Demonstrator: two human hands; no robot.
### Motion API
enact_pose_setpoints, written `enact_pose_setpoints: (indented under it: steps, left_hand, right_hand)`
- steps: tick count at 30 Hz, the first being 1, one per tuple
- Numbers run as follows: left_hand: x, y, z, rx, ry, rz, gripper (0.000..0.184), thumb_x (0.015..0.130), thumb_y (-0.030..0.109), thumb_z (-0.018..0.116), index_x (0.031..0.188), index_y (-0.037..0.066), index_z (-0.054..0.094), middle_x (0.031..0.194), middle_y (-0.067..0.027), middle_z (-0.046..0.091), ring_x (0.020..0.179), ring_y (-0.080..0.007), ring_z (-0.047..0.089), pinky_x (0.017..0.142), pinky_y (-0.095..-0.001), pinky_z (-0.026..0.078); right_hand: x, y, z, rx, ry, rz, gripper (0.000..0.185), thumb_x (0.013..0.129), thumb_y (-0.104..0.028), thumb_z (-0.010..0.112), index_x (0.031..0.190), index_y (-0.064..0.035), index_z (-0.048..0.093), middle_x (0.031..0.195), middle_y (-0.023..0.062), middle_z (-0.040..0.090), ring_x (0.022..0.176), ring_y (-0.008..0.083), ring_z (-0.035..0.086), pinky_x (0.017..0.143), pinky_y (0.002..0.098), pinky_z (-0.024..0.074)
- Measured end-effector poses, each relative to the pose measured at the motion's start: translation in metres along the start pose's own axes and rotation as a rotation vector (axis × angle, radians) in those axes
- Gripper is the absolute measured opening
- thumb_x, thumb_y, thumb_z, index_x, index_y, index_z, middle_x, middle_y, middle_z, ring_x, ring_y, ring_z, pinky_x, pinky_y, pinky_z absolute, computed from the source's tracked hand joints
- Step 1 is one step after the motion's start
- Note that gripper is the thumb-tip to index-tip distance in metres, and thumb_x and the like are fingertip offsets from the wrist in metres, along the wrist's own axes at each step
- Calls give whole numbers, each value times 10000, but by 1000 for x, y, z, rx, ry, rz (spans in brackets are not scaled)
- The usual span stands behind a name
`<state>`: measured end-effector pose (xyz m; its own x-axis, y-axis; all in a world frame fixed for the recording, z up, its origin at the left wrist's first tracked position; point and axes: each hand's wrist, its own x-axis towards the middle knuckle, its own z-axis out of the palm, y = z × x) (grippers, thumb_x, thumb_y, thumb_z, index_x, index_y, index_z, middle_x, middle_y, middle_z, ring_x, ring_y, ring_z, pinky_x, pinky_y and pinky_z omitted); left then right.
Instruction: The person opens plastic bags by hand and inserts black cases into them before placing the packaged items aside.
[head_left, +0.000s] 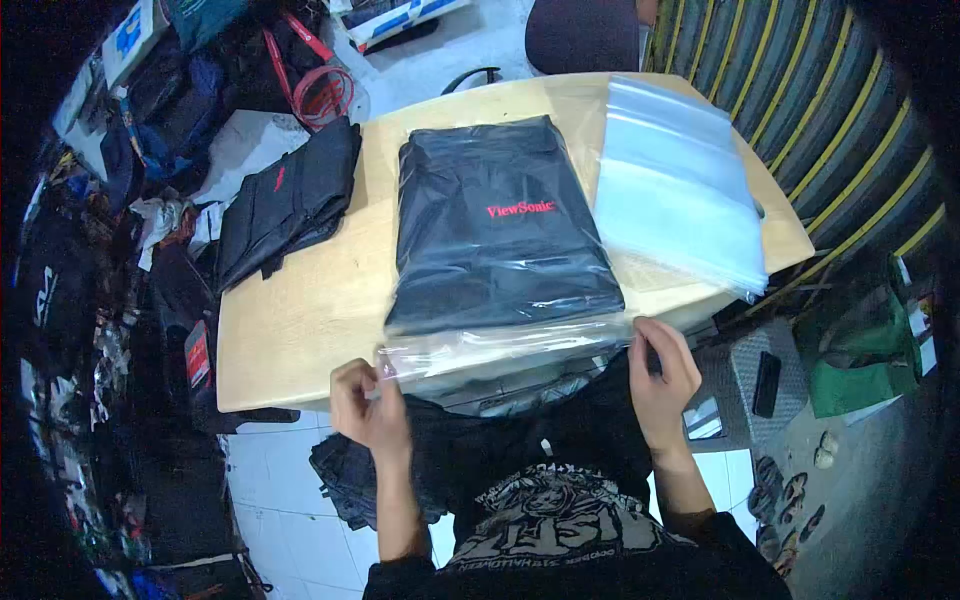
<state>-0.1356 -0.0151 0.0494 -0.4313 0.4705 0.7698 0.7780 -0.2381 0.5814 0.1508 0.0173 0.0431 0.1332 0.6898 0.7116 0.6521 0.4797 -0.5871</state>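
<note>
A folded black bag (pixel 480 240) with red "ViewSonic" lettering lies flat on the table inside a clear plastic bag (pixel 500 350). The plastic bag's loose end stretches past the table's near edge towards me. At its left corner, the fingers of my left hand (pixel 370 405) are pinched on the plastic. My right hand (pixel 662 375) grips the opposite corner between thumb and fingers. To the right of the black bag sits a stack of clear plastic bags (pixel 680 185). Another folded black bag (pixel 290 200) with small red lettering rests at the table's left end.
The light wooden table (pixel 290 340) has a curved outline. Beyond its left end are piled bags (pixel 180 110) and a red strap (pixel 322 95). A phone (pixel 767 384) lies on a grey woven stool (pixel 745 395) at the right, near a green bag (pixel 865 355). Dark cloth (pixel 350 480) sits below the table.
</note>
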Motion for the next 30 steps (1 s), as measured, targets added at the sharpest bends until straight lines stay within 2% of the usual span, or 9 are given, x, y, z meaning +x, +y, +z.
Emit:
enact_pose_setpoints:
  steps: [4, 7, 13, 17, 21, 22, 23, 25, 30]
  left_hand:
    - [-4, 3, 10, 144, -88, -258, 288, 925, 67, 585, 667, -26, 496, 684, -65, 564, 626, -90, 490, 539, -232, 369]
    - [-16, 3, 11, -12, -65, -24, 225, 918, 46, 576, 712, -38, 548, 694, -61, 586, 628, -88, 506, 536, -242, 379]
    - [-41, 15, -4, -144, -80, -286, 191, 912, 76, 591, 764, -45, 595, 673, -89, 607, 577, -109, 502, 543, -249, 392]
    - [-46, 14, -16, -327, 53, -575, 260, 886, 39, 651, 673, 7, 505, 670, -17, 572, 594, -62, 460, 573, -221, 391]
    - [-49, 10, -23, 36, -95, -50, 253, 803, -63, 708, 699, 12, 491, 787, -53, 591, 684, -98, 512, 626, -224, 433]
    - [-57, 7, -23, -35, -122, -82, 232, 805, -45, 714, 728, 2, 500, 787, -61, 596, 690, -100, 517, 632, -217, 434]
    - [-61, 14, -24, -34, -189, -85, 227, 782, -48, 726, 731, 13, 513, 718, -98, 604, 645, -174, 583, 591, -260, 457]
    - [-76, 17, -30, -24, -258, -136, 231, 787, -38, 726, 723, 22, 512, 686, -77, 595, 586, -160, 560, 563, -257, 447]
    - [-97, 16, -28, -183, -317, -380, 433, 1010, 287, 384, 766, -22, 565, 571, -59, 565, 515, -99, 498, 489, -258, 366]
  right_hand:
    - [-1, -3, -6, -18, -82, 56, 149, 771, 36, 704, 899, 9, 631, 872, 121, 649, 760, 226, 647, 685, 302, 519]
    - [-6, 2, -10, -64, -25, 52, 150, 786, 58, 672, 913, 4, 615, 895, 119, 625, 751, 227, 624, 669, 291, 505]
    - [-17, -1, -17, 18, -48, 159, 221, 770, 85, 643, 975, 7, 616, 998, 142, 615, 901, 260, 624, 759, 314, 512]
    - [-33, 3, -29, -101, -189, -104, 197, 791, 102, 622, 967, 17, 641, 1021, 138, 606, 922, 195, 620, 735, 283, 511]
    - [-38, 12, -39, 131, -172, 499, 266, 827, 96, 597, 1078, 28, 655, 1042, 135, 658, 831, 145, 647, 720, 273, 543]
    - [-34, 10, -33, 391, -35, 623, 291, 871, 90, 560, 1147, 30, 630, 1056, 125, 671, 837, 113, 642, 690, 252, 552]
    - [-36, 11, -34, 356, -22, 602, 287, 874, 84, 564, 1148, 29, 627, 1063, 126, 670, 851, 117, 644, 687, 252, 554]
    - [-42, 15, -36, 282, 8, 559, 279, 880, 71, 573, 1151, 27, 622, 1079, 128, 667, 880, 125, 647, 681, 252, 558]
    - [-43, 18, -31, -158, -17, 258, 246, 817, 11, 711, 1057, 6, 658, 981, 166, 692, 882, 201, 692, 741, 301, 556]
